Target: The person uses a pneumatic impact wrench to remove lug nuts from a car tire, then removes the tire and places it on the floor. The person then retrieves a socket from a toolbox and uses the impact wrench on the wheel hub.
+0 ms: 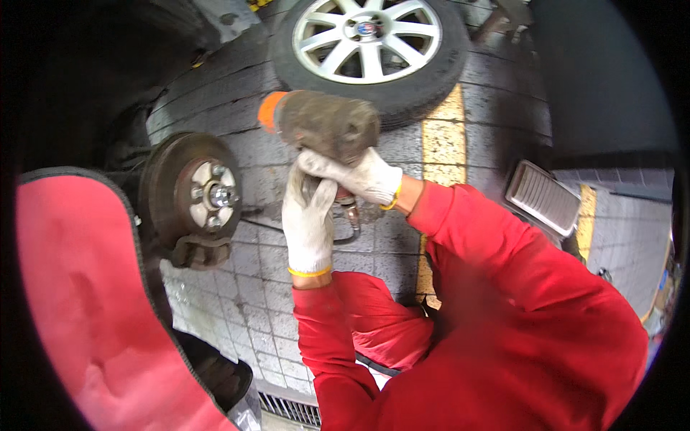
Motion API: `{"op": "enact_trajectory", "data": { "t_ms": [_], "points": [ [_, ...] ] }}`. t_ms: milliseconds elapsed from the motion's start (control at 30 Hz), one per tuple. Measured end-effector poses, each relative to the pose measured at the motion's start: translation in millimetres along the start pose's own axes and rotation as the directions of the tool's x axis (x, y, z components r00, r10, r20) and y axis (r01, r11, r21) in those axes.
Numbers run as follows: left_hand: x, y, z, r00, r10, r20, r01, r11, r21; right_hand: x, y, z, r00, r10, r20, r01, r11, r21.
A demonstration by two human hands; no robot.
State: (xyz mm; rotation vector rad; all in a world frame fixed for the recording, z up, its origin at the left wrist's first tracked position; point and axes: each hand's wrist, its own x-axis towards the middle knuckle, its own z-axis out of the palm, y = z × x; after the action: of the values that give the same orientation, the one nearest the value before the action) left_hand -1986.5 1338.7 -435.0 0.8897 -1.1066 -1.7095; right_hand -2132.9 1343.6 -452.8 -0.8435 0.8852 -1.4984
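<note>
I hold a dark, worn impact wrench (329, 123) in front of me, its orange end pointing left. My left hand (309, 219), in a white knit glove with a yellow cuff, is closed around the handle from below. In a matching glove, my right hand (363, 177) grips the same tool just under its body. An air hose fitting (351, 215) hangs from the handle's lower end. Left of the tool and apart from it is a bare wheel hub with a brake disc (162, 194). Fingertips on the handle are partly hidden.
A wheel with silver spokes (370, 61) lies flat on the tiled floor (280, 316) beyond the tool. A red fender cover (86, 309) drapes the car at left. A ribbed, tray-like panel (544, 197) is at right, beside a dark upright surface. A yellow line crosses the floor.
</note>
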Motion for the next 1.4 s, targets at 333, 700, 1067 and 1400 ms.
{"op": "enact_trajectory", "data": {
  "t_ms": [333, 700, 1067, 1400],
  "points": [
    [53.8, 29.4, -24.8, 0.965, -0.224, -0.139, 0.184, 0.949, -0.255, 6.7, 35.5, 9.8, 0.973, 0.149, 0.175, -0.194, 0.94, 0.281],
    [4.1, 27.8, -67.1, 0.933, -0.094, -0.348, 0.028, 0.981, -0.19, 2.6, 74.1, 10.9, 0.83, 0.171, 0.531, -0.002, 0.953, -0.302],
    [10.7, 33.1, -82.9, 0.909, -0.135, -0.393, 0.01, 0.953, -0.303, 22.8, 132.3, 23.2, 0.768, -0.051, 0.639, 0.421, 0.791, -0.443],
    [43.7, 39.4, -82.6, 0.775, -0.119, -0.62, -0.028, 0.975, -0.222, 11.4, 155.8, 51.7, 0.789, -0.187, 0.586, 0.481, 0.781, -0.398]
  ]
}}
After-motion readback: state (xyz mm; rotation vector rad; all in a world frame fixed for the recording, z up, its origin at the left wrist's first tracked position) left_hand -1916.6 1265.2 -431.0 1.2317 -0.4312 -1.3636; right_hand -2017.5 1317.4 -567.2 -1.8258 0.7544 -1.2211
